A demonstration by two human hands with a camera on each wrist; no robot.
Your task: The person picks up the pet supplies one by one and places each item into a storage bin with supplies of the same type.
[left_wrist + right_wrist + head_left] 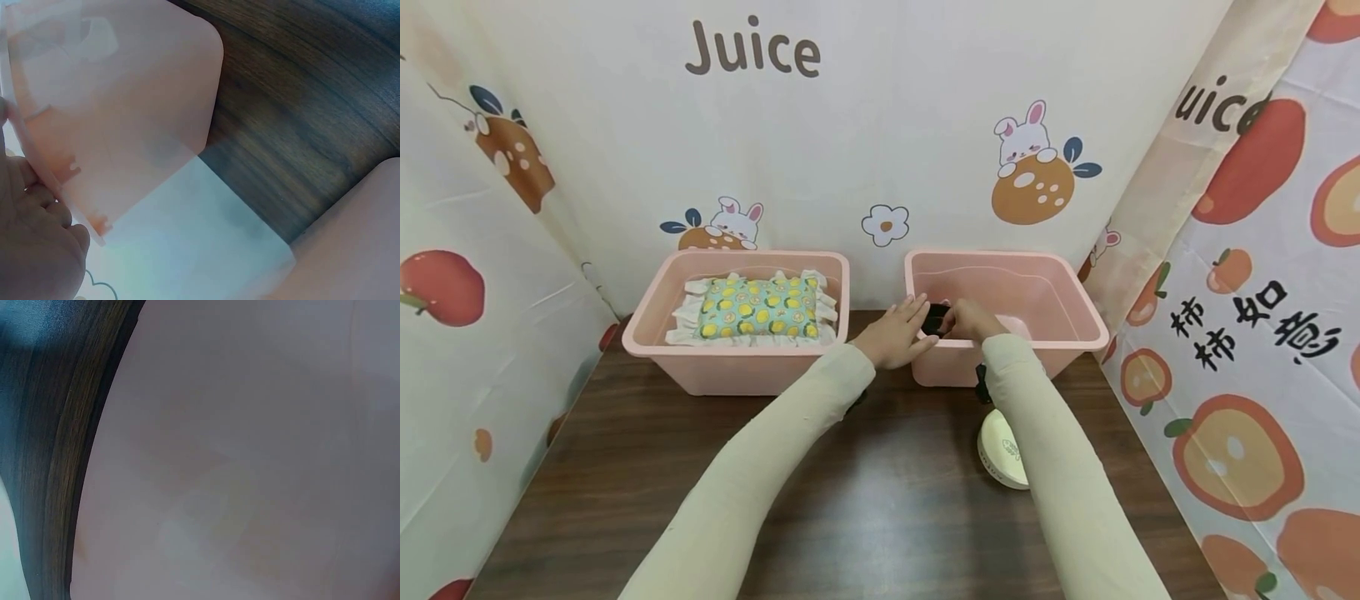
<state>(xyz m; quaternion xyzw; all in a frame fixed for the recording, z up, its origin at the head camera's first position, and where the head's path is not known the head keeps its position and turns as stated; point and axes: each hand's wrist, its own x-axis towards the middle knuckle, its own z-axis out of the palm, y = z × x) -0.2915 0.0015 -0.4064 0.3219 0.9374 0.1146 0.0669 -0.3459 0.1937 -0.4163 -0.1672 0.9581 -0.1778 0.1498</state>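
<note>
Two pink plastic bins stand at the back of the table. At the left rim of the right bin [1037, 343], my left hand [891, 333] rests with its fingers extended; in the left wrist view that hand [37, 231] lies along the bin's rim. My right hand [970, 321] reaches into the same bin and grips a dark black item [935, 319] in its left front corner. The item's kind cannot be told, as the fingers partly cover it. In the right wrist view the bin wall [237, 437] fills most of the picture, and the hand is out of sight.
The left bin [737, 362] holds a lemon-print pillow [758, 308] with white ruffles. A pale yellow round container [1000, 450] sits on the dark wooden table [880, 500], partly behind my right sleeve. Printed curtains [880, 125] enclose the back and sides.
</note>
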